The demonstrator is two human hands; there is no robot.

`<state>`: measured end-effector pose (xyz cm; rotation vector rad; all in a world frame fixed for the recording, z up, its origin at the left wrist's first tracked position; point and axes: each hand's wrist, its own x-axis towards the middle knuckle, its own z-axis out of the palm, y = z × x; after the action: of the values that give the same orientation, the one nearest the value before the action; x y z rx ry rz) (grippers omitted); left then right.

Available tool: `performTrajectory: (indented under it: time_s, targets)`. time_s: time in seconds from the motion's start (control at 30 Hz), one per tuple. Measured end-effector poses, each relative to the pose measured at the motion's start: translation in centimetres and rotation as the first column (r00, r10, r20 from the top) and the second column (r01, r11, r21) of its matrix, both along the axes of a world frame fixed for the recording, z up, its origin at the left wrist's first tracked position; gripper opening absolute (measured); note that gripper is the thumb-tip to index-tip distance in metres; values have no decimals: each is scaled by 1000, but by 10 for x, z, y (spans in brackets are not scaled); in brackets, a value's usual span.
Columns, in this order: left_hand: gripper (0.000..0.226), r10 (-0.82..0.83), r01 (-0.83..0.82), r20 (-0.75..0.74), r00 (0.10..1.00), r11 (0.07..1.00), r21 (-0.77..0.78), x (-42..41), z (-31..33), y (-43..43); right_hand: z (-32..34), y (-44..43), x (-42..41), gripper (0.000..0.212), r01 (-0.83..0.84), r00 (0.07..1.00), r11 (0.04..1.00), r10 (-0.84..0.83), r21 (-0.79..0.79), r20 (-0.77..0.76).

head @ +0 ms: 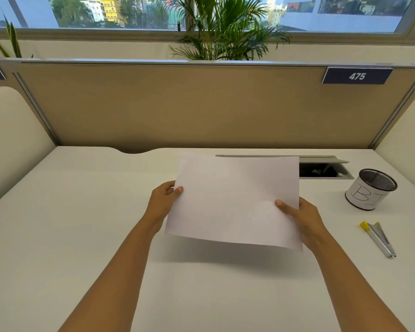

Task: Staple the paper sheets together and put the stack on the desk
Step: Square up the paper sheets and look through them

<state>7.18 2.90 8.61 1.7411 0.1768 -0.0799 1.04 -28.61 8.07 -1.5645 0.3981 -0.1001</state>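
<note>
White paper sheets [233, 200] hang in the air above the middle of the white desk [82, 224], casting a shadow below. My left hand [164, 200] pinches the left edge, thumb on top. My right hand [302, 216] grips the right edge, thumb on top as well. I cannot tell how many sheets there are. A metal stapler with yellow ends [379, 238] lies on the desk to the right, apart from both hands.
A black mesh cup with a white paper label [369, 190] stands at the right. Behind the paper is an open cable hatch [326, 170] in the desk. A tan partition [201, 104] closes the back; rounded side panels flank the desk.
</note>
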Motion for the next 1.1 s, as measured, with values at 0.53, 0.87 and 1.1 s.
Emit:
performTrajectory:
  time_s: [0.53,0.87,1.1]
  targets:
    - [22,45,-46,85,995,999,11,-31,-28,-24,-21,24,-11,33,65,990,998,-65,1,122]
    - [23,159,-165,74,985,982,87,-28,-23,-24,-28,21,-8,42,119,989,988,-110,-93,99]
    - [51,284,-282,-45,958,958,53,-19,24,-42,-4,40,-11,14,272,929,957,-234,-98,287]
